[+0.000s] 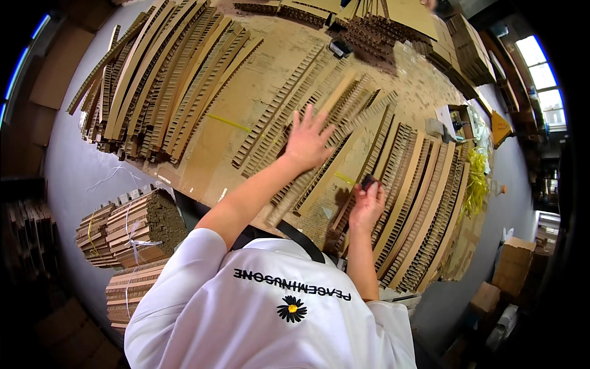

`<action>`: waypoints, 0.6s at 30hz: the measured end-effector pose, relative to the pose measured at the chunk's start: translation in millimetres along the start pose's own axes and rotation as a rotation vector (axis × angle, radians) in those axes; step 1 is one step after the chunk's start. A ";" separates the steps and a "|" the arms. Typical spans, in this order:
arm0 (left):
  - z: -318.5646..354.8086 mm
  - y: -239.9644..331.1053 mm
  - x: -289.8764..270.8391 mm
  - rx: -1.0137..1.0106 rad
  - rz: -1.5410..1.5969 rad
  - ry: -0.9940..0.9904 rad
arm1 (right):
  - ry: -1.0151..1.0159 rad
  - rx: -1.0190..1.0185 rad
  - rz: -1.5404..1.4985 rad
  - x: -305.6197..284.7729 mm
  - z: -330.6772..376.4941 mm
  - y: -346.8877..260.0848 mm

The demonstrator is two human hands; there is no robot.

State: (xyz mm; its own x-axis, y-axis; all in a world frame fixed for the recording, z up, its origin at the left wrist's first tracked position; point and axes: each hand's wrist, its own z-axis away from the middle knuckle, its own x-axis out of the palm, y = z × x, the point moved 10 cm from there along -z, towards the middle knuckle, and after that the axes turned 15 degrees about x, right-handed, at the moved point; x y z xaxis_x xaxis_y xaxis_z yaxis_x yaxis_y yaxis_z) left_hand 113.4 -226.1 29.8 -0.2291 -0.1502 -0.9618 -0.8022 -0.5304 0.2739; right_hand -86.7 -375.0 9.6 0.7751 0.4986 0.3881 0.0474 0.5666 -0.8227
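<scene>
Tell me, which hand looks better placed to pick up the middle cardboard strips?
Probably the left hand: it is spread open over the middle strips and seems to hold nothing. The right hand has a small dark object in its grip and is nearer the right-hand strips.

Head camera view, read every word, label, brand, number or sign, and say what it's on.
White shirt: one line of black capital letters, upside down in the picture, next to a black flower; legible, but I can't copy it out.
Elsewhere: any marks are too small or blurred to read.
</scene>
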 end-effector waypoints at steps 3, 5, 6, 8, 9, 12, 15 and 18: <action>14.8 -26.2 -8.8 -0.047 0.084 0.207 | -0.086 0.021 0.066 23.4 2.6 17.7; 17.6 -35.0 -4.3 -0.053 0.267 0.213 | -0.102 0.064 0.080 29.8 2.5 25.1; 28.2 -36.2 -16.3 -0.055 0.311 0.428 | -0.103 0.071 0.083 34.4 2.7 26.9; 36.4 -47.8 -13.6 -0.109 0.325 0.517 | -0.108 0.086 0.087 43.8 2.4 30.5; 38.7 -51.3 -17.3 -0.132 0.332 0.568 | -0.110 0.090 0.074 45.1 0.4 30.8; 35.2 -62.9 -15.8 -0.128 0.548 0.573 | -0.099 0.096 0.076 49.1 -5.4 30.4; 40.6 -96.6 -23.2 -0.426 0.653 0.452 | -0.134 0.022 0.085 47.1 -7.7 15.4; 83.1 -166.1 -44.2 -0.584 0.250 0.519 | -0.167 0.020 0.109 61.4 -7.0 3.8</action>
State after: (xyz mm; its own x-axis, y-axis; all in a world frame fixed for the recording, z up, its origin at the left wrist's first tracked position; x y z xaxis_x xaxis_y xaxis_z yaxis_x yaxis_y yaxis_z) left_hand 211.0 -62.0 26.9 0.0361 -0.6124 -0.7897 -0.3125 -0.7575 0.5732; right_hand -34.5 -346.8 27.4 0.6597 0.6588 0.3616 -0.0455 0.5153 -0.8558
